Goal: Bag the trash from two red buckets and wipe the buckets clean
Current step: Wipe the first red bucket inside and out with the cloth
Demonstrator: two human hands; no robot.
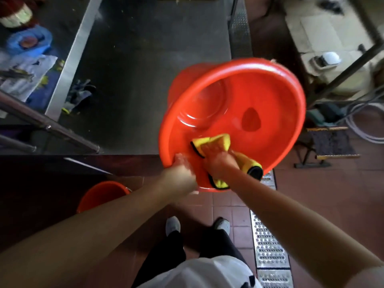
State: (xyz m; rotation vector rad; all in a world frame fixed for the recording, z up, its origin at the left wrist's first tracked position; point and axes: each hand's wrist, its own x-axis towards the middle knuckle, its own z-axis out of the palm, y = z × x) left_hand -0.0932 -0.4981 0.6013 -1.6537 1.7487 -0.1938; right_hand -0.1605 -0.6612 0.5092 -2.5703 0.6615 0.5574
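Red bucket [249,96], light, stiff, probably slick, is tilting mid-frame; left hand [182,173] is gripping its near rim, right hand [216,161] pressing yellow cloth [209,142] inside

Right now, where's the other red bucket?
In the head view it stands on the tiled floor at lower left, below the steel table's edge, partly hidden behind the left forearm.

A person is holding a red bucket [259,96] tilted toward the camera over a steel table [145,59]. The left hand [181,170] is gripping its near rim, while the right hand [216,161] is pressing a yellow cloth [209,142] against the inside wall. A second red bucket [99,194] is standing on the tiled floor [311,194] below the left arm.
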